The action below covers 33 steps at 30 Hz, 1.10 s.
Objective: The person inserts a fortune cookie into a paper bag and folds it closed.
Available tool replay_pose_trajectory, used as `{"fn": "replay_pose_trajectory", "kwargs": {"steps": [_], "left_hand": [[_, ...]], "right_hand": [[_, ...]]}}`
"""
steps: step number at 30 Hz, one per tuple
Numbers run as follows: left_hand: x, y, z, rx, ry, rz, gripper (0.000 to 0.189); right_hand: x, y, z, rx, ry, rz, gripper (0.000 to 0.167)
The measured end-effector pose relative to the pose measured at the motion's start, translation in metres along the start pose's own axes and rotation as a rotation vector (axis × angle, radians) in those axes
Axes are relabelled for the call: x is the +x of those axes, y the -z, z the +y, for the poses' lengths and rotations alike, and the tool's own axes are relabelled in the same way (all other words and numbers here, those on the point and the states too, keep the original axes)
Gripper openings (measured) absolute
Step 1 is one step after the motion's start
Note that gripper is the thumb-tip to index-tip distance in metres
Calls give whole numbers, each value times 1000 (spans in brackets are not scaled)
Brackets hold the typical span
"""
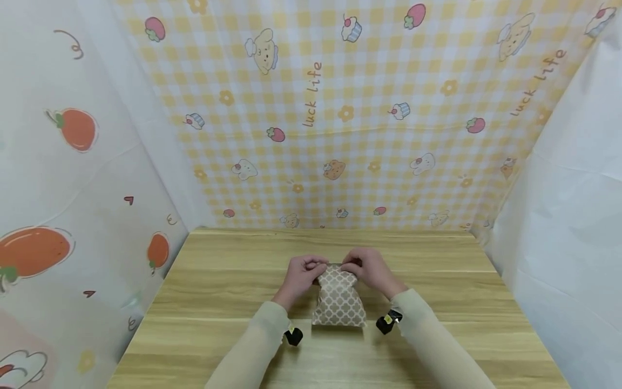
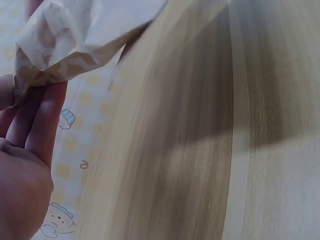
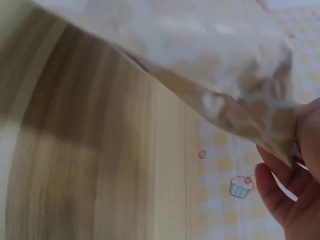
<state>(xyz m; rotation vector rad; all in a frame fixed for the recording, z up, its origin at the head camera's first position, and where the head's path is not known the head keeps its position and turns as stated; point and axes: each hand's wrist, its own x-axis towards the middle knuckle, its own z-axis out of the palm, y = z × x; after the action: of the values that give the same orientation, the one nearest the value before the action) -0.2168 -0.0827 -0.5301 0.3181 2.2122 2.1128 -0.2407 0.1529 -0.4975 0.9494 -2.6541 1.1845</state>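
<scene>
A tan paper bag [image 1: 339, 300] with a white lattice pattern is held up over the wooden table by its far end. My left hand [image 1: 300, 278] pinches the far left corner between thumb and fingers. At the far right corner, my right hand [image 1: 371, 270] pinches the bag the same way. In the left wrist view the crumpled bag corner [image 2: 55, 60] lies between thumb and fingers. The right wrist view shows the bag [image 3: 215, 75] slanting down to a pointed corner in the fingertips. Its contents are hidden.
The wood-grain table [image 1: 218, 281] spreads out on all sides of the hands. Behind it hangs a yellow checked cloth [image 1: 359, 146] with cartoon prints. White sheets stand at the left [image 1: 107, 178] and right [image 1: 559, 227]. A small black wrist camera [image 1: 293, 336] sits below the left wrist.
</scene>
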Motion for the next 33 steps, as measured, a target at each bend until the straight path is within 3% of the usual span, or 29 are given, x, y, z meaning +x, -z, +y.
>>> {"fn": "replay_pose_trajectory", "kwargs": {"steps": [4,7,15,17,26,33], "left_hand": [[0,3,1,3,15,9,17],[0,4,1,20,15,13,16],[0,3,1,-16,37,-14,16],[1,2,0,-30,48,-14,18],[2,4,-1,-46,120,3,23],[5,3,-1,-65,184,-4,25]], "right_hand": [[-3,10,3,34,-84,-23,6],[-5,15,5,19,-100,-35,9],[-7,13,9,-120,65,20,17],[-8,12,8,-109,59,32,17],[-13,17,12,5,-93,33,7],[-16,19,16,90,-185,11,10]]}}
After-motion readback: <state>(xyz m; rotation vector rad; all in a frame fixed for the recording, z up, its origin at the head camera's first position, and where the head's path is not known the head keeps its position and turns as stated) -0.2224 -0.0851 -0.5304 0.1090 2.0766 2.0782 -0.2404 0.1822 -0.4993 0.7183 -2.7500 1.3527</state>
